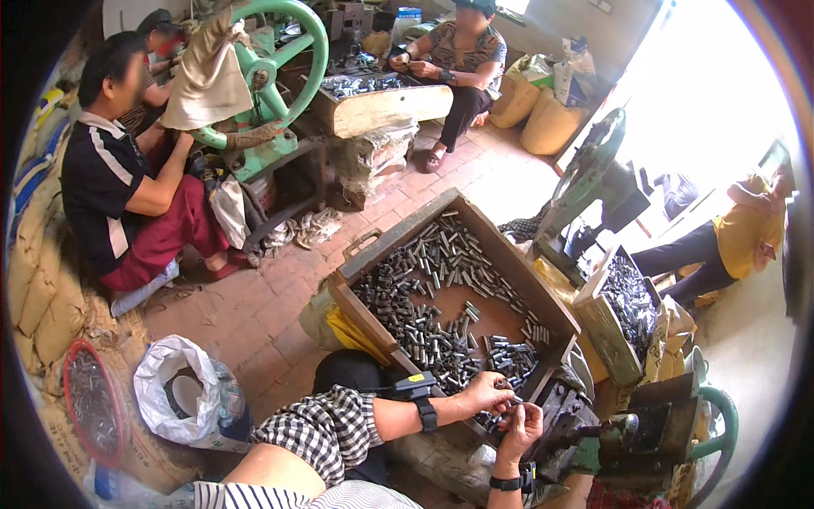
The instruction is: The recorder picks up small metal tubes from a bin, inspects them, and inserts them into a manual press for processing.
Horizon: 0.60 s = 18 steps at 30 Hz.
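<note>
My left hand [485, 395] and my right hand [520, 427] meet over the near corner of a large wooden tray [393, 248]. Both have their fingers pinched together on a small shiny metal piece [515, 399], whose exact shape is too small to make out. Many short metal tubes [409, 327] lie in the tray, some loose in heaps and some side by side in rows. Right beside my right hand stands a dark, greasy metal press [564, 416].
A green handwheel [721, 441] belongs to the press at the lower right. Beyond it stands a wooden box [606, 327] of metal parts. A white sack [182, 386] and a red-rimmed basket [93, 399] sit at left. Several people work or stand around the room.
</note>
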Tool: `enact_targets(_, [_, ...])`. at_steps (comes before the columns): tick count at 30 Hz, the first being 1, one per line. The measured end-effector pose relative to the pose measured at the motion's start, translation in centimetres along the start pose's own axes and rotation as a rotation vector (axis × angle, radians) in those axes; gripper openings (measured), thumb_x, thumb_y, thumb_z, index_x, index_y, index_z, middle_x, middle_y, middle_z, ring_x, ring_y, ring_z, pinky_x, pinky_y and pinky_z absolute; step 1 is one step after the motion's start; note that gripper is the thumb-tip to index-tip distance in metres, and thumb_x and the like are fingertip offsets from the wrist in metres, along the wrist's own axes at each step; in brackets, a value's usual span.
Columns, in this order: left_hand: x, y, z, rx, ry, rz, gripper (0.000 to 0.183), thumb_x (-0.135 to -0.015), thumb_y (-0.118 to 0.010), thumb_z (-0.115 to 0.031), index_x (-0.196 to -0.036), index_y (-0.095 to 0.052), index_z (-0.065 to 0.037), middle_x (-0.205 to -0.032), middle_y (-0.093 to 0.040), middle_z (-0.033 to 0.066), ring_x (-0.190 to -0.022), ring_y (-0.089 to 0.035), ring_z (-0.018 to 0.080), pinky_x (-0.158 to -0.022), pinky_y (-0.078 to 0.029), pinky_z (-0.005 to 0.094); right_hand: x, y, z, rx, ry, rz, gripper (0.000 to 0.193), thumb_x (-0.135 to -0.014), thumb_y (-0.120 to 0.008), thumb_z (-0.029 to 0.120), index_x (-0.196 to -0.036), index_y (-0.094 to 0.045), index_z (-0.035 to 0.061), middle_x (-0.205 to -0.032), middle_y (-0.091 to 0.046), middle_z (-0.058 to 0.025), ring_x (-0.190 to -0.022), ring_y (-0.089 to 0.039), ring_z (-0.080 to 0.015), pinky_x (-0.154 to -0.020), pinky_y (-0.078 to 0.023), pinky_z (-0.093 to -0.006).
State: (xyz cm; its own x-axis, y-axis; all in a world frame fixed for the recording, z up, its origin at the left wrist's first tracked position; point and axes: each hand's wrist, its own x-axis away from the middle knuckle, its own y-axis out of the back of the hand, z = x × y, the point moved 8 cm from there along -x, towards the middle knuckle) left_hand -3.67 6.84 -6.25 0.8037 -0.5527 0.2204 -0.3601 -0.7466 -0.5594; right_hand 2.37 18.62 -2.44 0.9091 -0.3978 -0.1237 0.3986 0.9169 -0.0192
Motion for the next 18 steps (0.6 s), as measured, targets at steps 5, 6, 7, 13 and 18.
enact_targets(5, [0.3, -0.1, -0.3, -0.022, 0.022, -0.012, 0.020, -0.086, -0.062, -0.016, -0.095, -0.058, 0.001, -0.077, -0.062, 0.0045, -0.062, -0.060, 0.0095, -0.055, -0.053, 0.0237, 0.0, -0.1, 0.2, 0.049, 0.015, -0.005, 0.003, -0.090, -0.054, 0.005, -0.090, -0.052, 0.0040, -0.071, -0.059, -0.0044, -0.046, -0.049, -0.0057, -0.040, -0.040, -0.0174])
enact_targets(6, [0.4, -0.1, -0.2, -0.019, 0.027, -0.012, 0.020, -0.086, -0.062, -0.016, -0.095, -0.058, 0.001, -0.077, -0.062, 0.0043, -0.062, -0.060, 0.0094, -0.055, -0.053, 0.0237, 0.2, 0.1, 0.2, 0.043, 0.000, -0.026, 0.003, -0.090, -0.054, 0.005, -0.090, -0.052, 0.0039, -0.071, -0.059, -0.0043, -0.046, -0.049, -0.0057, -0.041, -0.040, -0.0174])
enact_targets(7, [0.4, 0.0, -0.1, -0.016, 0.029, -0.015, 0.020, -0.086, -0.062, -0.016, -0.095, -0.058, 0.001, -0.077, -0.062, 0.0043, -0.062, -0.060, 0.0094, -0.055, -0.053, 0.0237, 0.2, -0.3, 0.5, 0.031, 0.002, 0.005, 0.003, -0.090, -0.054, 0.005, -0.090, -0.052, 0.0039, -0.071, -0.059, -0.0042, -0.047, -0.050, -0.0056, -0.040, -0.039, -0.0170])
enact_targets(13, [0.5, -0.2, -0.7, -0.002, 0.002, -0.025, 0.015, -0.086, -0.061, -0.013, -0.093, -0.058, -0.001, -0.077, -0.061, 0.0033, -0.061, -0.059, 0.0081, -0.054, -0.052, 0.0232, 0.1, -0.2, 0.1, 0.027, -0.010, -0.006, 0.003, -0.090, -0.054, 0.004, -0.091, -0.051, 0.0045, -0.073, -0.060, -0.0045, -0.048, -0.051, -0.0056, -0.041, -0.040, -0.0168])
enact_targets(18, [0.0, -0.3, 0.2, -0.022, 0.000, -0.009, 0.015, -0.087, -0.061, -0.014, -0.092, -0.059, 0.000, -0.076, -0.061, 0.0033, -0.061, -0.059, 0.0081, -0.053, -0.051, 0.0230, 0.0, -0.5, 0.3, 0.005, -0.021, -0.010, 0.004, -0.090, -0.055, 0.005, -0.091, -0.052, 0.0047, -0.073, -0.061, -0.0044, -0.048, -0.052, -0.0057, -0.041, -0.040, -0.0167])
